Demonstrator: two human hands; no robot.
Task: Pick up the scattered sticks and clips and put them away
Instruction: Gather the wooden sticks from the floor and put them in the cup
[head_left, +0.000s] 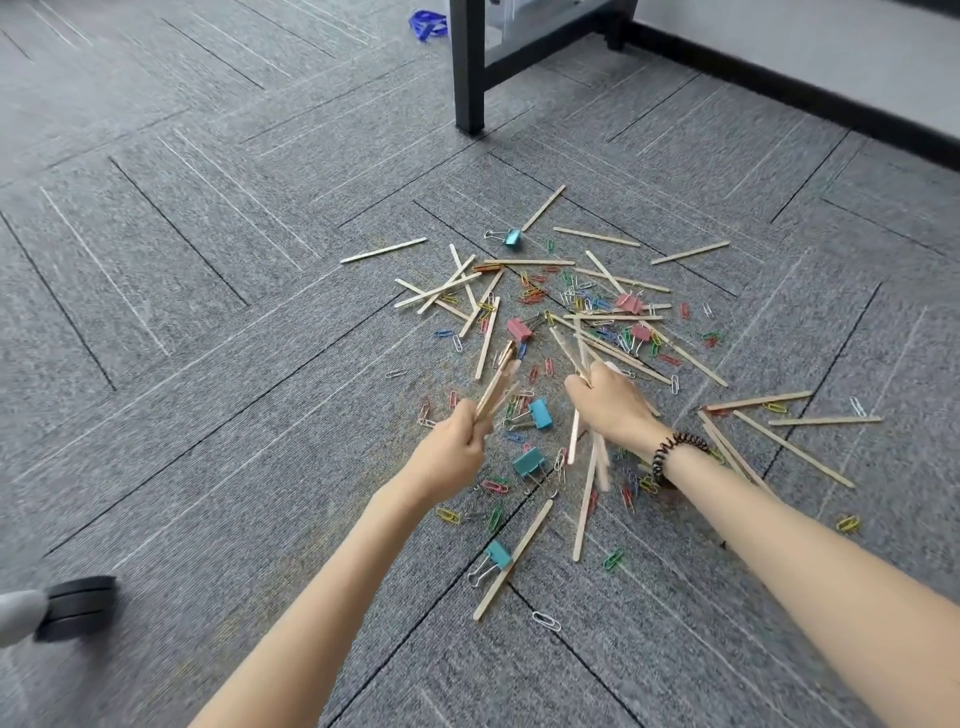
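Observation:
Several thin wooden sticks (610, 236) lie scattered on the grey carpet, mixed with coloured paper clips (532, 293) and teal and pink binder clips (540, 413). My left hand (457, 449) grips a small bundle of sticks (498, 382) that points up and away from me. My right hand (610, 402), with a dark coil band at the wrist, grips several more sticks (592, 467); they stick out above and below the fist and look blurred. Both hands hover over the near middle of the pile.
A black table leg (467, 67) stands on the carpet beyond the pile, with a blue object (428, 23) behind it. A dark baseboard (805, 88) runs along the wall at the right. A chair caster (78, 608) sits at the lower left.

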